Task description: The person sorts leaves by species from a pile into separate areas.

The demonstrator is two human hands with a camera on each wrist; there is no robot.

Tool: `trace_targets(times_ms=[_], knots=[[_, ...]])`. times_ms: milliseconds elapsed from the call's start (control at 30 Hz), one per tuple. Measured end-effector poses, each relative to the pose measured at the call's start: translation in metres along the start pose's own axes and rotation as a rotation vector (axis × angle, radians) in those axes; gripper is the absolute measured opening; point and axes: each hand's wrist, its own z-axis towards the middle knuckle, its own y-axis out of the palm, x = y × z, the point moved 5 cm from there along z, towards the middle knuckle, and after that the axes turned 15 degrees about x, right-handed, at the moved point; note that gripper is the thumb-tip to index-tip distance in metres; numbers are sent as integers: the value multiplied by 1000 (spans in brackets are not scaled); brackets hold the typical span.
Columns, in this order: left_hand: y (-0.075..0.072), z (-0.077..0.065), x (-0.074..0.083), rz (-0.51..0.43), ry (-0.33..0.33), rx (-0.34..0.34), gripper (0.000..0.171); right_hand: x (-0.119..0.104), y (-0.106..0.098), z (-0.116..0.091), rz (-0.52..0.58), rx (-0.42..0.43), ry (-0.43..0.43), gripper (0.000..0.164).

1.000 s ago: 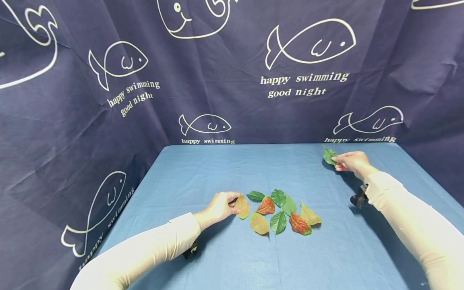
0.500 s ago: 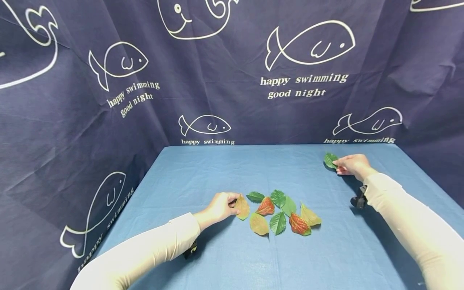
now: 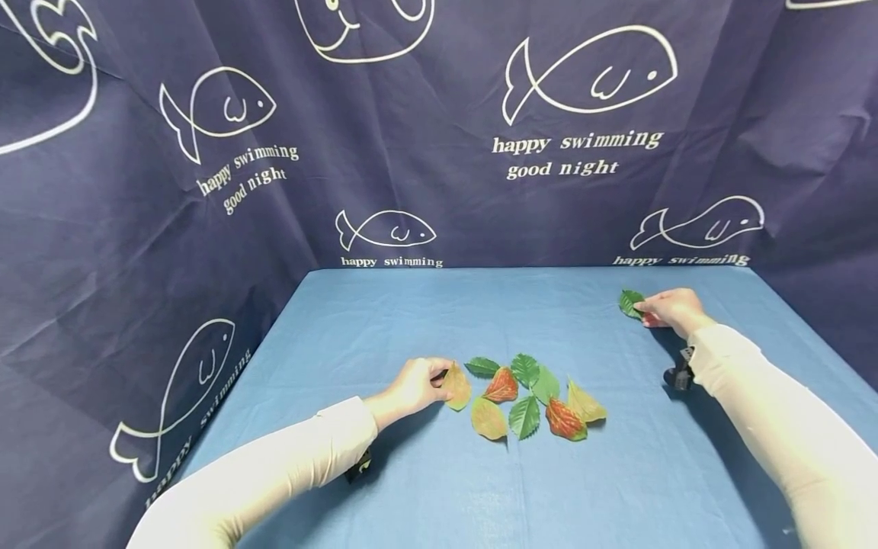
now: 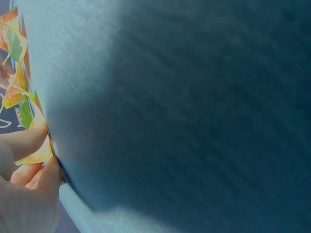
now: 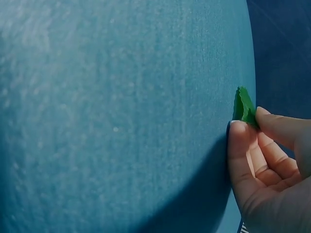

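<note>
Between thumb and fingers my left hand (image 3: pixel 415 386) pinches a yellow-brown leaf (image 3: pixel 457 387) at the left end of a loose group of leaves. The left wrist view shows the same yellow leaf (image 4: pixel 39 153) held by its edge. Far to the right, near the back of the table, my right hand (image 3: pixel 674 309) pinches a green leaf (image 3: pixel 630 303) with toothed edges. In the right wrist view that green leaf (image 5: pixel 244 107) stands between thumb and forefinger, near the blue cloth. Whether it touches the cloth I cannot tell.
Several leaves lie between the hands, among them a red leaf (image 3: pixel 501 385), a yellow leaf (image 3: pixel 488 418), a toothed green leaf (image 3: pixel 524 417) and a red-green leaf (image 3: pixel 565 420). A blue cloth (image 3: pixel 425 320) covers the table. Dark fish-print curtains (image 3: pixel 466 191) enclose the back and sides.
My right hand has shifted the green leaf slightly right and a little toward me, and the leaf has turned somewhat. The left hand keeps its hold in place. The head view has tilted slightly.
</note>
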Motion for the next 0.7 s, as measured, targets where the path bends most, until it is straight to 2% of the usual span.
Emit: trace_targets(times_ms=[267,433,700], knots=[[1,0,0,-45,23,-9,47,0,-3,2,-21,19,54,21],[0,0,0,-54,11,-10,48,1,-5,3,-15,25,88,15],[0,0,0,-39,-8,-6,50,-1,-16,-5,-67,21,7,24]])
